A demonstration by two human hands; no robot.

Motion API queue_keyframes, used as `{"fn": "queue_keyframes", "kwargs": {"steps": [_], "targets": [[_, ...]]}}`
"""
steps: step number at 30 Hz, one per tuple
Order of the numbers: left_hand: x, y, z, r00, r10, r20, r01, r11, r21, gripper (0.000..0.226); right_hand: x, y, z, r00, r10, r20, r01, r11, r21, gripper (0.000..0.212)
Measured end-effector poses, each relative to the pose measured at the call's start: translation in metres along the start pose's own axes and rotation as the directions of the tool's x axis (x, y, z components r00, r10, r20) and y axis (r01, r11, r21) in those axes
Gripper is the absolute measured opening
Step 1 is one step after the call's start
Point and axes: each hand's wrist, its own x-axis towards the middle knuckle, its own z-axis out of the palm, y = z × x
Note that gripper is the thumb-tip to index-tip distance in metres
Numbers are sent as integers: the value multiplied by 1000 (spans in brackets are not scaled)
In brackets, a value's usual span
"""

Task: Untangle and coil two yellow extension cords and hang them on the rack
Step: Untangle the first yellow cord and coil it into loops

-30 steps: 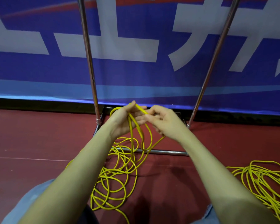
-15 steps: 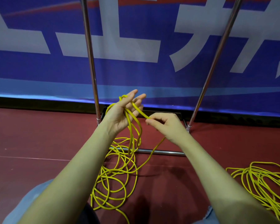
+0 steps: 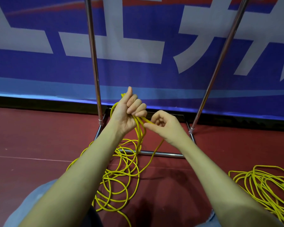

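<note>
Left hand (image 3: 127,112): fingers curled round gathered loops of thin yellow extension cord (image 3: 121,174), slack piled on red floor. Right hand (image 3: 164,126): pinching one strand. Second yellow cord heap (image 3: 262,185): floor, right. Risk: trailing loops snagging chrome rack base bar (image 3: 162,154), re-knotting.

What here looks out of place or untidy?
Nothing looks damaged. The cord in hand lies in loose crossing loops over the rack's base bar, held by the left hand and right hand. The second cord sprawls uncoiled on the floor at right.
</note>
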Motion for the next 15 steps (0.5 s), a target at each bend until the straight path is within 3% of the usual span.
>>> {"fn": "queue_keyframes", "kwargs": {"steps": [3,6,9,11,15], "targets": [[2,0,-2,999,50,-17,-51,998,-36,69,-1,-1,2,985,58,161,-64,997,37,20],[3,3,0,987,104,-126,-117,988,-102,65,-4,0,9,942,85,325,-139,979,146,12],[5,9,1,962,153,-227,-187,973,-137,42,-2,3,10,911,104,399,-211,949,236,13],[5,13,-1,948,193,-253,-227,967,-113,31,-1,4,5,884,119,451,-223,957,184,14],[3,19,-6,940,234,-248,-245,970,-13,30,0,11,-2,850,150,506,-256,956,146,10]]}}
